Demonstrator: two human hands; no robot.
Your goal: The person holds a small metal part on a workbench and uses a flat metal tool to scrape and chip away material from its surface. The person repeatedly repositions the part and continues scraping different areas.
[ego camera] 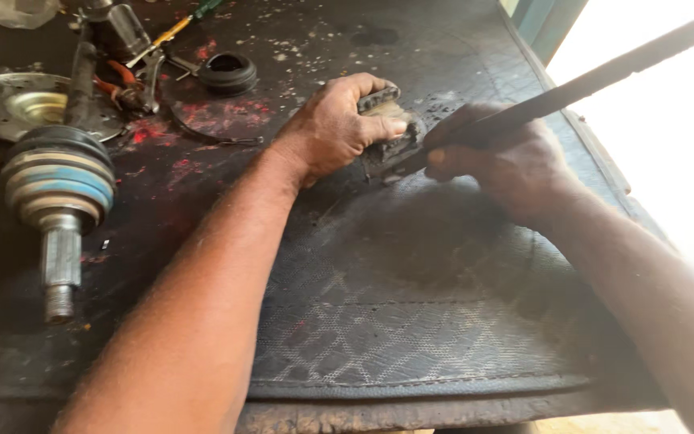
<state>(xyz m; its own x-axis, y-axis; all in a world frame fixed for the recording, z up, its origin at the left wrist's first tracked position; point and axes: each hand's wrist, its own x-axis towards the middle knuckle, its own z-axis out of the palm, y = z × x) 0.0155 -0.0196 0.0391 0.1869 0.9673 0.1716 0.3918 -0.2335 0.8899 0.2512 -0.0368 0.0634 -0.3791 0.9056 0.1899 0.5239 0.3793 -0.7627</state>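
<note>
Two hands: left hand (339, 128) grip clamps one greasy part (391, 128); right hand (508, 161) grips one long bar (604, 76).

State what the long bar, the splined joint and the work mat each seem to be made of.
Long bar: dark metal, probably steel, straight and dull. Splined joint: bare steel, with a grey sheen and a cut-toothed shaft. Work mat: likely black rubber, judging by its moulded diamond pattern and worn, flexible edge.

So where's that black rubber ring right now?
The black rubber ring lies near the top of the head view, left of centre, on the dark mat, beyond the left hand.
</note>
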